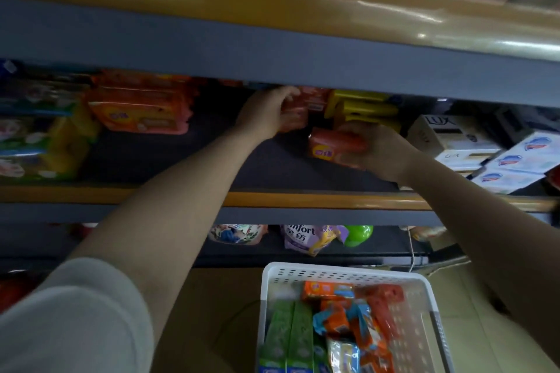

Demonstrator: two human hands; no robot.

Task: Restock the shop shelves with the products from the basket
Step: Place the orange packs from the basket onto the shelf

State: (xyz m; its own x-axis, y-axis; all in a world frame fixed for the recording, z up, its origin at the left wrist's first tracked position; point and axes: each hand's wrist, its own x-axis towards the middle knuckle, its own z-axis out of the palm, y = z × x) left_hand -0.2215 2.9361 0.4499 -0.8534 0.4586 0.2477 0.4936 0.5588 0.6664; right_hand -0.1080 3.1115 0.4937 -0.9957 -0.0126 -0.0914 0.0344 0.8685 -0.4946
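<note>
Both arms reach into the middle shelf (pixel 272 160). My left hand (pixel 266 109) grips a red-orange packet (pixel 312 100) deep under the upper shelf edge. My right hand (pixel 385 151) holds another red-orange packet (pixel 333 145) with a yellow label, lifted just above the shelf floor. A white perforated basket (pixel 342 274) stands on the floor below, holding several orange packets (pixel 327 291), red packets (pixel 388 297) and green boxes (pixel 288 333).
Yellow boxes (pixel 360 107) are stacked behind my hands. Orange packs (pixel 142 109) and colourful packs (pixel 33 130) sit at the left, white soap boxes (pixel 451 133) at the right. Below, a lower shelf holds a purple pouch (pixel 306 238) and a green bottle (pixel 359 233).
</note>
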